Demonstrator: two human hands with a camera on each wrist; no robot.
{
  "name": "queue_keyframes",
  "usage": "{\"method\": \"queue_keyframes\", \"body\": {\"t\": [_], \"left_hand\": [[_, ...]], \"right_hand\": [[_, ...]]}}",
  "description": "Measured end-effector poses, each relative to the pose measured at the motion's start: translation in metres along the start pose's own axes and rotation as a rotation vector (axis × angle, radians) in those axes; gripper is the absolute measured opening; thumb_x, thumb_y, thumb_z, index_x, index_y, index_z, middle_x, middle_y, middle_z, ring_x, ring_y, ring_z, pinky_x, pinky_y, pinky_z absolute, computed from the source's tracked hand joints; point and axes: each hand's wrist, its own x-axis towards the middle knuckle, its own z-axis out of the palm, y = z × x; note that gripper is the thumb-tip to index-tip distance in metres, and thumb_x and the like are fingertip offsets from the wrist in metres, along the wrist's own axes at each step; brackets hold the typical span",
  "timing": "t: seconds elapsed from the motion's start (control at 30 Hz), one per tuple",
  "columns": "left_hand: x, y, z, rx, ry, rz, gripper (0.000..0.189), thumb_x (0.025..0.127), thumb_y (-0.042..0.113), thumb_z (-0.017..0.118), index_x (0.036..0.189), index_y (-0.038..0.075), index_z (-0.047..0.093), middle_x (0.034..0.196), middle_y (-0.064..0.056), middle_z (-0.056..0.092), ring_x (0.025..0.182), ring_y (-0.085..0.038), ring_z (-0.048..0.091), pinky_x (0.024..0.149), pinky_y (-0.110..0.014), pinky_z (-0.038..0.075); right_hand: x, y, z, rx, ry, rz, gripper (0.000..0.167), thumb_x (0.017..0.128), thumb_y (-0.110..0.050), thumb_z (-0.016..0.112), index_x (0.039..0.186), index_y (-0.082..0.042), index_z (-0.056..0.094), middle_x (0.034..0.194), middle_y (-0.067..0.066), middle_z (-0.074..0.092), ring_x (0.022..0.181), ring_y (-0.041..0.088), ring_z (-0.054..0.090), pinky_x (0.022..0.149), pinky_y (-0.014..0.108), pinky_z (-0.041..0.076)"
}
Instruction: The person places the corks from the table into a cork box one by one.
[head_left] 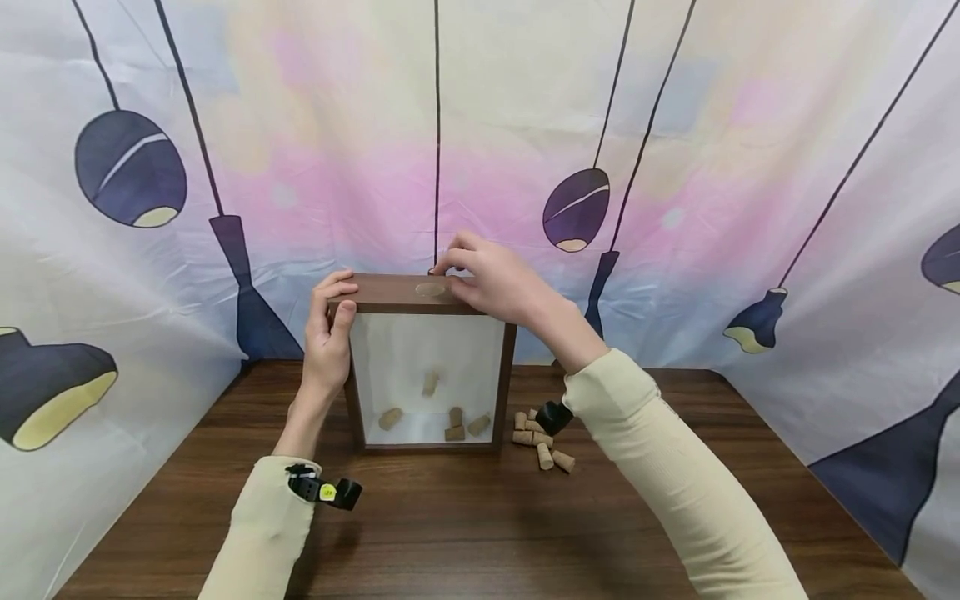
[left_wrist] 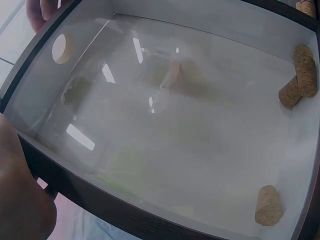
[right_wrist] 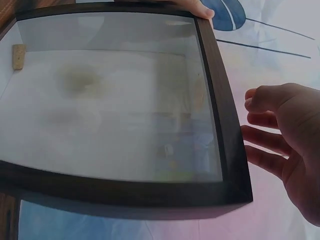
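Framed box (head_left: 429, 346) upright on surface (head_left: 420, 533), clear front toward person. Left grip (head_left: 327, 333) clasping box's upper left corner — thumb on front edge, fingers over top. Right grip (head_left: 491, 279) released, fingers loosely bent, just beside round hole (head_left: 430, 289) in box top. Inside: four corks (head_left: 391, 418) near bottom — blurred cork (head_left: 431, 383) above them. Loose corks (head_left: 544, 456) on surface, right of box.
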Motion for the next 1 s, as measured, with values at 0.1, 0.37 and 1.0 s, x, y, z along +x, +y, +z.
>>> {"method": "queue_keyframes", "body": {"t": [0.1,0.37,1.0], "left_hand": [[0.0,-0.014,-0.002,0.006,0.004,0.005,0.037,0.108,0.02,0.043,0.126,-0.013,0.046,0.145,-0.029,0.039,0.133,-0.011,0.041,0.095,-0.022,0.033],[0.001,-0.017,-0.002,-0.008,0.017,0.002,0.037,0.107,0.021,0.044,0.125,-0.012,0.047,0.145,-0.027,0.041,0.134,-0.013,0.041,0.097,-0.021,0.033],[0.001,-0.001,0.001,-0.024,0.022,0.002,0.038,0.107,0.021,0.045,0.123,-0.012,0.048,0.143,-0.026,0.043,0.13,-0.01,0.045,0.094,-0.02,0.034]], "right_hand": [[-0.007,0.006,-0.001,0.038,0.024,0.016,0.019,0.096,-0.006,0.059,0.11,-0.008,0.072,0.107,0.007,0.061,0.092,0.022,0.059,0.084,0.034,0.047],[-0.038,0.03,0.0,0.172,0.164,0.081,0.017,0.095,-0.006,0.059,0.105,-0.006,0.073,0.101,0.007,0.064,0.094,0.018,0.063,0.081,0.036,0.052],[-0.12,0.085,0.035,0.249,0.138,0.374,0.016,0.099,-0.014,0.062,0.111,-0.009,0.072,0.106,0.006,0.068,0.091,0.018,0.063,0.078,0.036,0.052]]}}
